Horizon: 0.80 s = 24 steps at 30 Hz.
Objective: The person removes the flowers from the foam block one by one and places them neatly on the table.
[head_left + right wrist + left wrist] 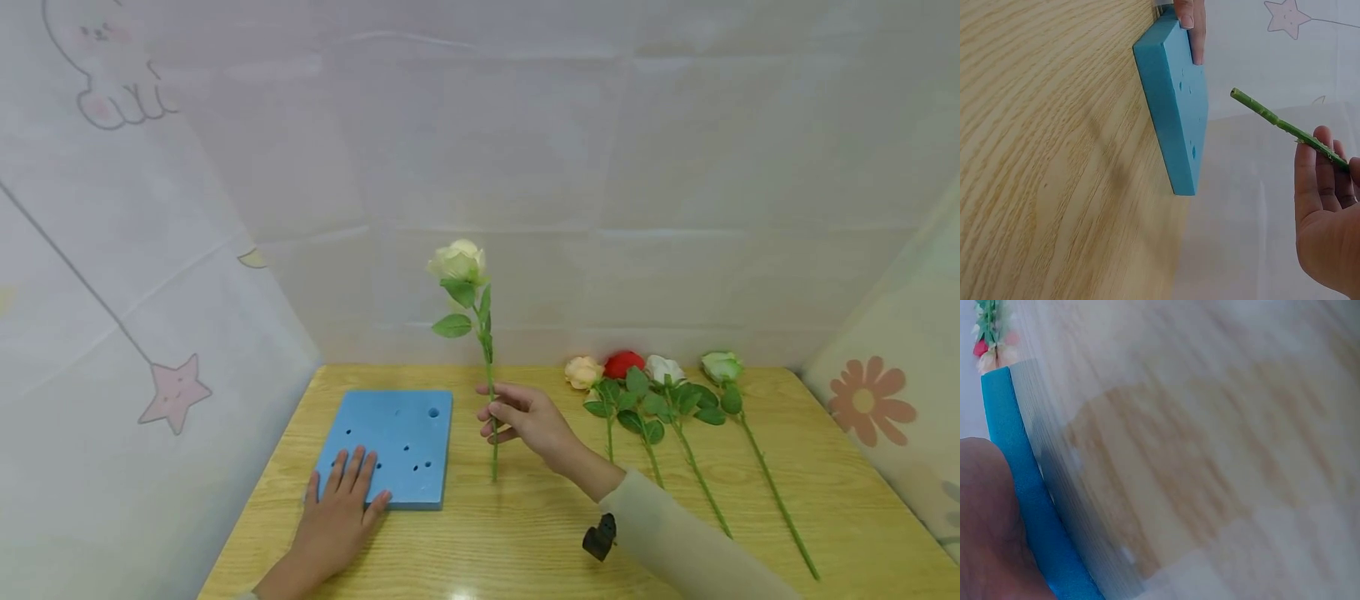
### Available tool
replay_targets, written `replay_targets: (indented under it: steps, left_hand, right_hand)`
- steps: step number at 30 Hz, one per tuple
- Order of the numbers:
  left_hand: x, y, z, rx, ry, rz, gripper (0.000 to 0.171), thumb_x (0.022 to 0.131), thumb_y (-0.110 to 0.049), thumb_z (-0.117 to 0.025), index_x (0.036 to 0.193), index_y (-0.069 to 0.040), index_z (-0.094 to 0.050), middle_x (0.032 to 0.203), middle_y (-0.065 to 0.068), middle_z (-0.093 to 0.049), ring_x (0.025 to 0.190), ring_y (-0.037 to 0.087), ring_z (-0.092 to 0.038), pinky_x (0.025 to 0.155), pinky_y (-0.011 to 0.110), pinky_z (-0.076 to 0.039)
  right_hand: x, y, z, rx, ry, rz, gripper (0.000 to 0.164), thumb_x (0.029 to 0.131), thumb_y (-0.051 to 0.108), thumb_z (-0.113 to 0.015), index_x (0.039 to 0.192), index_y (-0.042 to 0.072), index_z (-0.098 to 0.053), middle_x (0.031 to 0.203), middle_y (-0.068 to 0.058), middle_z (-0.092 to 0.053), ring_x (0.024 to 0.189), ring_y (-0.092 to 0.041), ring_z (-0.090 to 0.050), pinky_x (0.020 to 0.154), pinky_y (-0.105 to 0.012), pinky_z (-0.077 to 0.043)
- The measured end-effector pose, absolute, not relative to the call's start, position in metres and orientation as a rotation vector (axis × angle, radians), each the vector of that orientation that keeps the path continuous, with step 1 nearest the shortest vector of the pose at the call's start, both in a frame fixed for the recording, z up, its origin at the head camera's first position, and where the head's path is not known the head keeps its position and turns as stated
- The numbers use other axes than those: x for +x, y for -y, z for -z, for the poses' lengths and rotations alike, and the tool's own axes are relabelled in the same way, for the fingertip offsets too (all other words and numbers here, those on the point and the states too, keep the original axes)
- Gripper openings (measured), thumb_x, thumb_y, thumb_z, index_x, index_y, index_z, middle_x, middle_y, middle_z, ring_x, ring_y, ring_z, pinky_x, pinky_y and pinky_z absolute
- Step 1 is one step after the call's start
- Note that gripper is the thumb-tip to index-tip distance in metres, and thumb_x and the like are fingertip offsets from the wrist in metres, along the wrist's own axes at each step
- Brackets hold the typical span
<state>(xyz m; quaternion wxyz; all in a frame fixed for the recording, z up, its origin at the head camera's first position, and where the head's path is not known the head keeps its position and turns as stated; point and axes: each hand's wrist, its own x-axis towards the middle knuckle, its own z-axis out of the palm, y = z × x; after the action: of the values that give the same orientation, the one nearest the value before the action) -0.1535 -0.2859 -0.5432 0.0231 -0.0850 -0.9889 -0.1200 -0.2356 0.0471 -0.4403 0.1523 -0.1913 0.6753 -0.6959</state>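
Observation:
My right hand (528, 421) pinches the green stem of a cream-white rose (459, 262), which stands nearly upright with its bloom at the top. In the right wrist view the cut stem end (1254, 105) sticks out past the fingers, above the table. Flat on the near left part of a blue foam block (390, 417) rests my left hand (337, 508), fingers spread. Several small holes dot the block's top, with a larger one (433, 412) near its far right corner. The left wrist view shows part of that hand (991, 519) against the block's blue side (1022, 456).
Right of the block, several more roses lie on the wooden table (510, 542): peach (583, 372), red (624, 364), white (664, 369) and pale green (722, 367). Their stems point toward the near side. Printed cloth (525, 167) hangs behind and at both sides.

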Motion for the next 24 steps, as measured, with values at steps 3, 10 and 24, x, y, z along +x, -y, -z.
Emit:
replay_targets:
  steps: [3, 10, 24]
  left_hand:
    - [-0.154, 0.286, 0.544, -0.265, 3.064, 0.374, 0.076, 0.105, -0.062, -0.036, 0.162, -0.014, -0.027, 0.168, 0.013, -0.020, 0.154, 0.043, -0.013, 0.114, 0.074, -0.008]
    - [-0.154, 0.286, 0.543, -0.271, 3.078, 0.389, 0.076, 0.105, -0.062, -0.035, 0.163, -0.014, -0.026, 0.169, 0.013, -0.018, 0.154, 0.043, -0.012, 0.114, 0.075, -0.007]
    - [-0.154, 0.287, 0.544, -0.269, 3.076, 0.398, 0.077, 0.105, -0.062, -0.035, 0.162, -0.013, -0.026, 0.168, 0.014, -0.019, 0.153, 0.044, -0.012, 0.113, 0.075, -0.006]
  right_hand:
    - [-0.235, -0.052, 0.443, -0.532, -1.949, 1.992, 0.036, 0.105, 0.017, -0.056, 0.140, 0.010, -0.061, 0.102, -0.009, -0.072, 0.089, -0.023, -0.074, 0.082, -0.050, -0.060]
    - [-0.232, -0.067, 0.446, -0.475, -1.987, 1.988, 0.036, 0.105, 0.018, -0.057, 0.140, 0.012, -0.061, 0.103, -0.011, -0.072, 0.089, -0.024, -0.073, 0.080, -0.043, -0.062]
    - [-0.226, -0.094, 0.454, -0.429, -2.000, 2.017, 0.038, 0.105, 0.019, -0.058, 0.142, 0.010, -0.060, 0.112, -0.026, -0.068, 0.089, -0.024, -0.074, 0.081, -0.046, -0.061]
